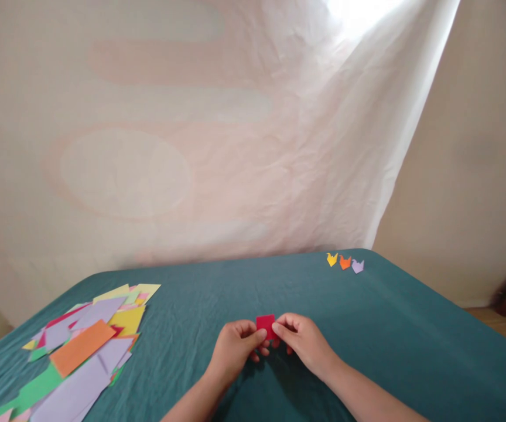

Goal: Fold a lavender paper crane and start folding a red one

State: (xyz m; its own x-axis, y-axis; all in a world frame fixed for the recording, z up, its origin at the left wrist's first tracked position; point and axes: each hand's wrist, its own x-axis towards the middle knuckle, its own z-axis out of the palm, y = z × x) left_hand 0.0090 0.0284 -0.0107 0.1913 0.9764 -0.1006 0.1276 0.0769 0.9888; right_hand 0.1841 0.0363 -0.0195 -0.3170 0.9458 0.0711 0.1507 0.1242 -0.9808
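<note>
A small folded red paper (265,323) is pinched between both hands just above the teal tablecloth (367,328). My left hand (236,348) grips its left lower side with thumb and curled fingers. My right hand (302,340) pinches its right side, fingers closed. Most of the paper's lower part is hidden behind my fingers.
A loose heap of coloured paper sheets (81,346) lies at the left of the table. Three small folded paper figures, yellow (332,259), orange (345,262) and lilac (357,266), stand in a row at the far right edge. A wrinkled pale sheet (218,146) hangs behind.
</note>
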